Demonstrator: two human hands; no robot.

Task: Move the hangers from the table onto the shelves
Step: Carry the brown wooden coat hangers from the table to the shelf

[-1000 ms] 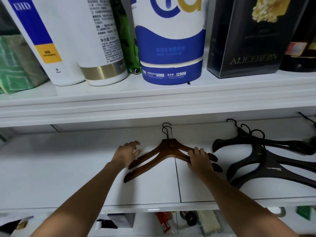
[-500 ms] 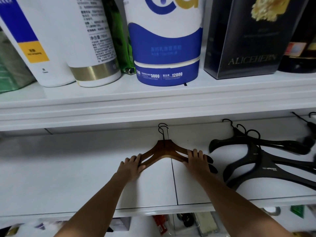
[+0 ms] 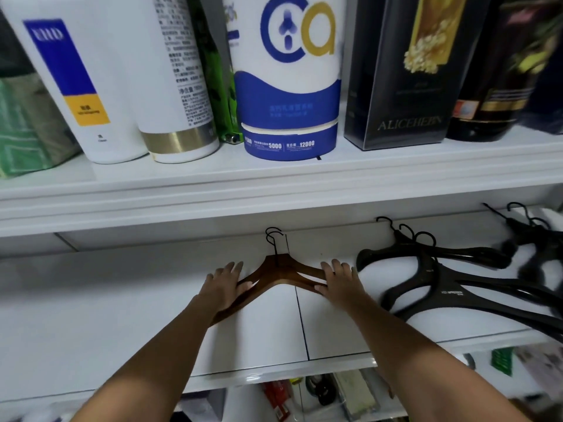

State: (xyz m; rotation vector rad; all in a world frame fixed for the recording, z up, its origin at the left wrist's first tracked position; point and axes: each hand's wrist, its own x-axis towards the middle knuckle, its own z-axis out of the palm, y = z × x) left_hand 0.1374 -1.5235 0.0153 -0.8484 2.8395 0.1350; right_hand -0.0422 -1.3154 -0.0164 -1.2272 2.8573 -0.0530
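Two brown wooden hangers [image 3: 278, 271] lie stacked on the white lower shelf [image 3: 122, 315], their black wire hooks pointing toward the back. My left hand [image 3: 224, 283] rests flat over their left arms, fingers spread. My right hand [image 3: 338, 280] lies over their right arms, thumb under the edge. A pile of black plastic hangers [image 3: 441, 280] lies on the same shelf to the right.
The upper shelf [image 3: 274, 181] carries white tubes [image 3: 170, 80], a blue and white canister [image 3: 289, 86], a black box [image 3: 402, 71] and a dark bottle. Below the lower shelf's front edge, small packages show. More black hangers [image 3: 536, 236] sit at the far right.
My left hand has come down from beside the wooden hangers onto their left arms. The hangers sit slightly deeper on the shelf, and my right hand stays on their right arms.
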